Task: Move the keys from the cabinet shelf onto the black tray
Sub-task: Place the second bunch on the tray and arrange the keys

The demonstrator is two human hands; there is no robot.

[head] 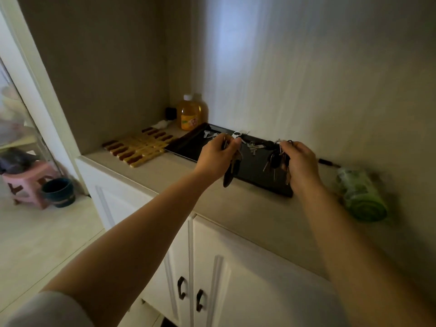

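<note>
A black tray lies on the beige cabinet shelf against the back wall. Several loose silver keys rest on the tray's far part. My left hand hovers over the tray, pinching a bunch of keys with a long dark fob that hangs down. My right hand is over the tray's right end, gripping a second key bunch with a round black fob and dangling keys. Both bunches hang above the tray surface.
A slatted wooden trivet lies left of the tray. An orange bottle stands in the back corner. A green can lies on its side at the right. A small dark object sits by the wall. White cabinet doors are below.
</note>
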